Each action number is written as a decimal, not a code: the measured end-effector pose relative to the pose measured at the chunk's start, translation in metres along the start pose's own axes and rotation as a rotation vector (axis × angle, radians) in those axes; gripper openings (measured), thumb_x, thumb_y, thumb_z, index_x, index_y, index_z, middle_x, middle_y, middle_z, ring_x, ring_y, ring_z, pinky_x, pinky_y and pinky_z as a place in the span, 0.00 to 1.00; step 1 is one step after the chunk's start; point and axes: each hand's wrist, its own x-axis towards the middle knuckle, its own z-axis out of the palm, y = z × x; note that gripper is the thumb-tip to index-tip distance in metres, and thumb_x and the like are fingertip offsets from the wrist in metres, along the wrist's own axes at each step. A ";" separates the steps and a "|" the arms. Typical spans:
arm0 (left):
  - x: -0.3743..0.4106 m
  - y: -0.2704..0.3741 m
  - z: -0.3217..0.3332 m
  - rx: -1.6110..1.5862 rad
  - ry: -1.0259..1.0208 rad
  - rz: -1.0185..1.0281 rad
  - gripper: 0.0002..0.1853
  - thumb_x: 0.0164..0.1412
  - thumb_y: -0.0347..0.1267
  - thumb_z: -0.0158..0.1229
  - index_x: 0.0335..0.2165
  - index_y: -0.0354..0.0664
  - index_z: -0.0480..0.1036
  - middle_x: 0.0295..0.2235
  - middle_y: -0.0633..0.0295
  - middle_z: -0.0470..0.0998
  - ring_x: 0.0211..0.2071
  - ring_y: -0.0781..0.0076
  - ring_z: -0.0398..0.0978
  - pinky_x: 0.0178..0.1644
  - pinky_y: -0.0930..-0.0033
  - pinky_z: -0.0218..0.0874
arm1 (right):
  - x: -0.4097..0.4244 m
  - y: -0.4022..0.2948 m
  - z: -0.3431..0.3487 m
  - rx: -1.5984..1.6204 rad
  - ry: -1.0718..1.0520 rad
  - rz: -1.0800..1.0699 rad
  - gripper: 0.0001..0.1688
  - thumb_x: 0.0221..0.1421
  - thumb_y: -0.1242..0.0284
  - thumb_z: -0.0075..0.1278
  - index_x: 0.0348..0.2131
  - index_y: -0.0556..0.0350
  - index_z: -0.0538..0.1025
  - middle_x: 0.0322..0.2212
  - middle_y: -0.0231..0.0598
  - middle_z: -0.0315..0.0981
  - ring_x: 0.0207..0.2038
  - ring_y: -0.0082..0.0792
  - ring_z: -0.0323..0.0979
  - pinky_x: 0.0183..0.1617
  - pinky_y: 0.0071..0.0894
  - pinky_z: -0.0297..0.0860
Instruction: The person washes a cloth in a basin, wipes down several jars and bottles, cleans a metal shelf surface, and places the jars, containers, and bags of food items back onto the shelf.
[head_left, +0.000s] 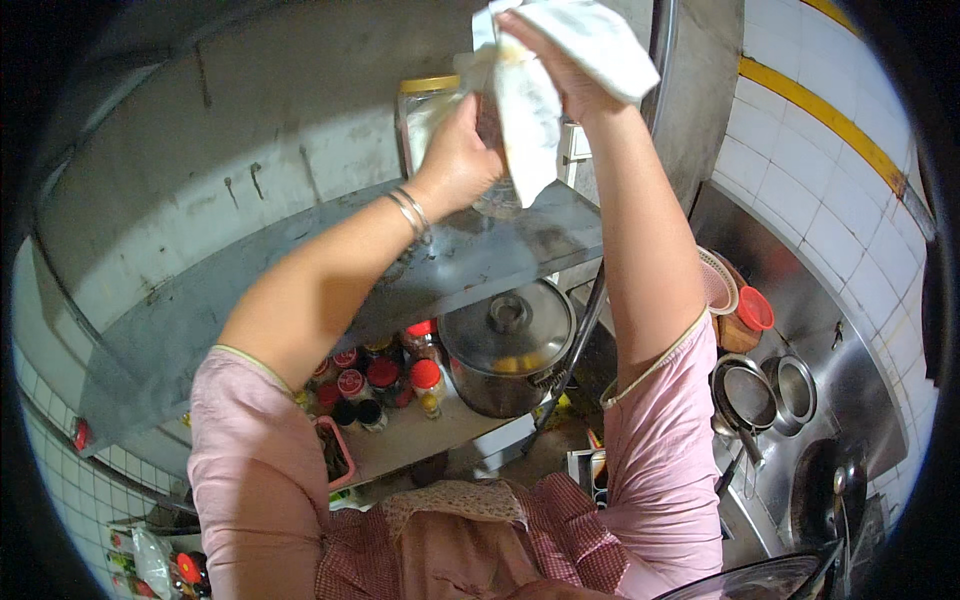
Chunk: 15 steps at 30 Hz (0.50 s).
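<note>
Both my arms reach up over a metal shelf (480, 255). With my left hand (461, 161), which wears bracelets at the wrist, I hold a clear jar (499, 199) with dark contents near the shelf top. In my right hand (566, 71) is a white cloth (532, 112), draped over the jar's upper part and partly blurred. The cloth hides the jar's top. Just behind my left hand stands another clear container with a yellow lid (429, 84).
Below the shelf are a large lidded pot (506, 352) and several red-lidded jars (382, 373). Strainers (746, 397), a red lid (754, 308) and a wok (814, 487) lie at the right. A pink-rimmed basket (341, 457) sits at the lower left.
</note>
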 end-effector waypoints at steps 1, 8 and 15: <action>-0.003 0.010 -0.014 -0.016 -0.022 0.057 0.33 0.45 0.32 0.64 0.48 0.36 0.58 0.44 0.60 0.69 0.45 0.71 0.66 0.51 0.69 0.58 | -0.005 -0.015 -0.010 0.256 0.042 0.010 0.19 0.48 0.57 0.54 0.36 0.48 0.73 0.30 0.38 0.72 0.34 0.37 0.70 0.44 0.35 0.66; -0.008 0.050 -0.026 -0.676 -0.267 -0.144 0.20 0.52 0.33 0.55 0.42 0.34 0.66 0.37 0.61 0.72 0.38 0.75 0.70 0.44 0.70 0.63 | -0.048 -0.011 0.002 1.496 0.140 0.624 0.21 0.42 0.63 0.59 0.33 0.59 0.74 0.27 0.39 0.71 0.29 0.31 0.70 0.31 0.31 0.68; -0.018 0.056 -0.054 0.706 0.088 0.090 0.23 0.45 0.32 0.56 0.40 0.29 0.64 0.36 0.48 0.72 0.38 0.58 0.72 0.42 0.65 0.64 | -0.073 -0.073 0.002 0.131 0.206 -0.282 0.18 0.46 0.61 0.56 0.28 0.58 0.74 0.21 0.33 0.72 0.24 0.25 0.68 0.28 0.25 0.64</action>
